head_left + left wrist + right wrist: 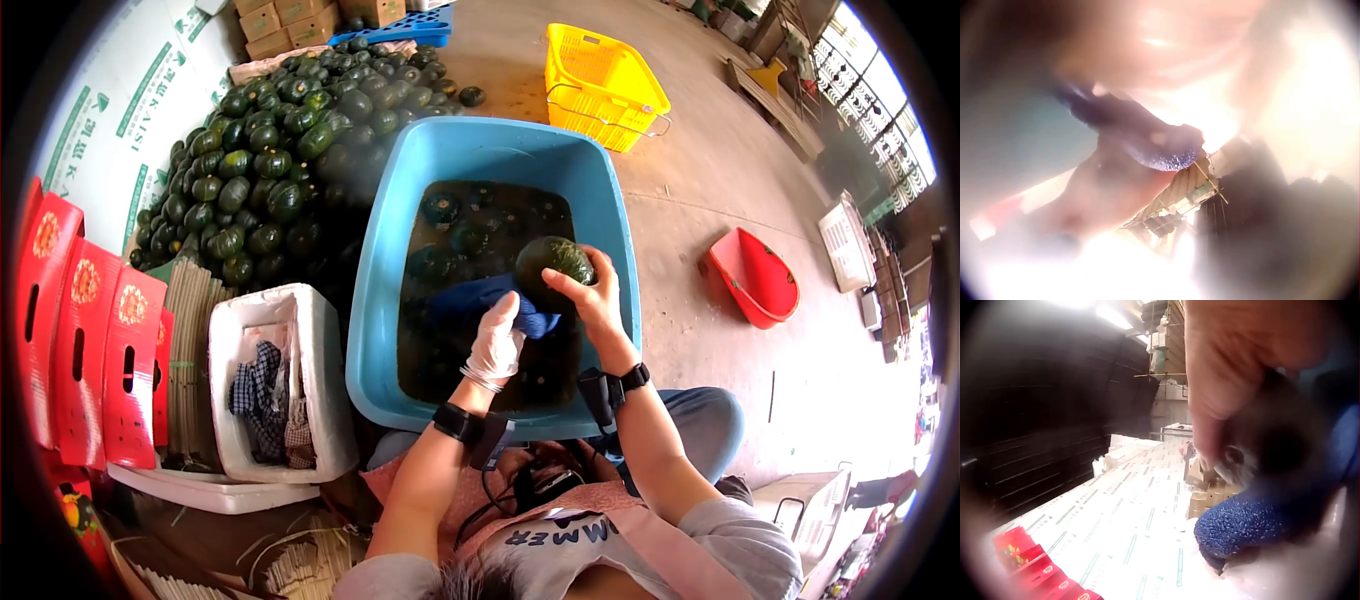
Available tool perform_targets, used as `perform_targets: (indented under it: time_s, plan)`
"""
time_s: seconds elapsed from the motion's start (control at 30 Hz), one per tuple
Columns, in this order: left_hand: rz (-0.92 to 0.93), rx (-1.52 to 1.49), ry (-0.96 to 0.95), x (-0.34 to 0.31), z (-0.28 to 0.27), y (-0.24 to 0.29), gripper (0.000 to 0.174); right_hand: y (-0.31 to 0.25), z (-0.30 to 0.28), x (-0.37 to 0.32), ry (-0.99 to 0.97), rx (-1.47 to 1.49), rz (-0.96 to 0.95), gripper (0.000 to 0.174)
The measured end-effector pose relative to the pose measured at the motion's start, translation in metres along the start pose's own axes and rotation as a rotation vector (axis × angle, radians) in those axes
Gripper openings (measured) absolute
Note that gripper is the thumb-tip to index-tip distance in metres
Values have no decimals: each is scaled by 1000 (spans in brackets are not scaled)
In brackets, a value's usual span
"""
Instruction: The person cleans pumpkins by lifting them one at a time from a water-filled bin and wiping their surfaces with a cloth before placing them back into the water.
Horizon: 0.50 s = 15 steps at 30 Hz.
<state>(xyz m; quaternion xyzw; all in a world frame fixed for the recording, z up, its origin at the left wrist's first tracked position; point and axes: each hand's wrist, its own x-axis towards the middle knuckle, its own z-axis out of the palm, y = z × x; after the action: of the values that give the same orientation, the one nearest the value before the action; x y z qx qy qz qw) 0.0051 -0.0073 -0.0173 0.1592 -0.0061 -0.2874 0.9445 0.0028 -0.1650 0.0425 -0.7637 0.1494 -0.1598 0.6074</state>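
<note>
A dark green squash [553,268] is gripped by the bare right hand [598,305] above the water in a blue tub [375,330]. The gloved left hand [496,345] holds a blue cloth [470,300] just left of the squash. In the right wrist view the right hand [1229,375] curls over the dark squash [1279,437], with the blue cloth [1241,528] below it. The left wrist view is blurred and overexposed; the cloth [1154,137] shows there. More squashes [440,207] lie in the murky water.
A large pile of squashes [270,165] lies left of the tub. A foam box [225,400] with cloths and red cartons [85,330] stand at the left. A yellow basket [600,85] is beyond the tub; a red basin [757,280] lies on the floor at right.
</note>
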Motion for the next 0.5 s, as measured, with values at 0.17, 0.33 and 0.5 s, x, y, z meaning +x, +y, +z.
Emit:
perform_targets:
  time_s: [0.17,0.33,0.5]
  plan:
    - [184,811,-142,-21,22,32,53,-23,-15,5,-437,80,121,59]
    - [364,833,-269,-14,24,36,59,-22,-20,1,-720,426,473,46]
    - [397,404,-3,-8,43,30,53,-29,36,-36,-171,760,441,39]
